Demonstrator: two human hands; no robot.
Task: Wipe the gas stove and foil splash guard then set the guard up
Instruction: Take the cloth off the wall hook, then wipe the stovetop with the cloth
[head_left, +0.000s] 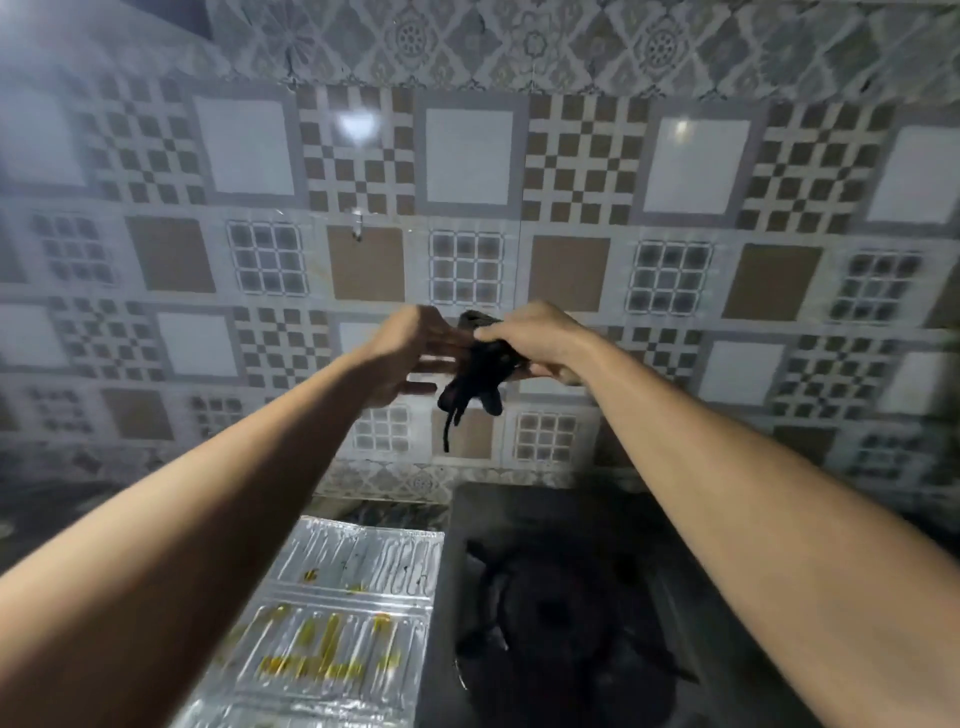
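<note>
Head view, one entry per item. Your right hand (540, 338) has its fingers curled round a dark cloth (475, 382), held up before the patterned tiled wall (467, 156). Your left hand (410, 358) has its fingers straight and slightly spread, tips at the cloth. Below, the foil splash guard (343, 623) lies flat on the worktop (52, 519), yellow-stained, just left of the gas stove (561, 613). Your right forearm covers the stove's right side.

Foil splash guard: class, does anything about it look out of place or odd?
The foil splash guard lies flat left of the gas stove, not upright, with yellow marks on it, stains or print. The right hand grips a dark cloth.
</note>
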